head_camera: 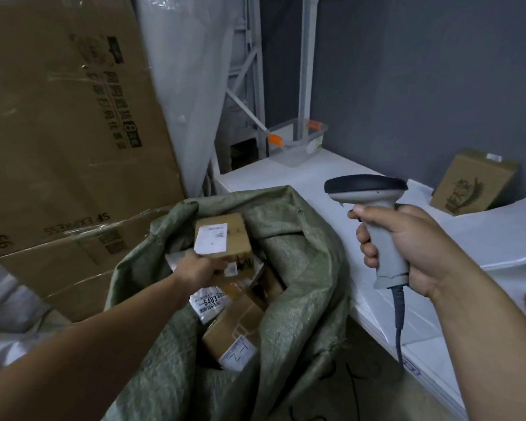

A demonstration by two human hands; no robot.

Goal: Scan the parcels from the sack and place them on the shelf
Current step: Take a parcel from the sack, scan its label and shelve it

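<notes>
Head view: a small parcel (222,238) sits over the open mouth of the green sack (298,238), near its far rim, label facing up and long axis running left to right. The left hand (199,270) grips its near edge; the fingers are tucked beneath it, so I cannot tell their spread. The right hand (407,247) has its fingers (366,238) wrapped tight round the near-upright handle of the scanner (374,208), whose head points left, above the white shelf's (286,174) front edge.

Dim, flat, greyish indoor light. The white shelf (286,176) right of the sack (301,268) is brightest; tape on the cardboard box (58,117) left of it glints faintly. The parcel (222,238) in the sack is motion-blurred, the scanner (368,192) sharp. Straight edges bow near the borders.
</notes>
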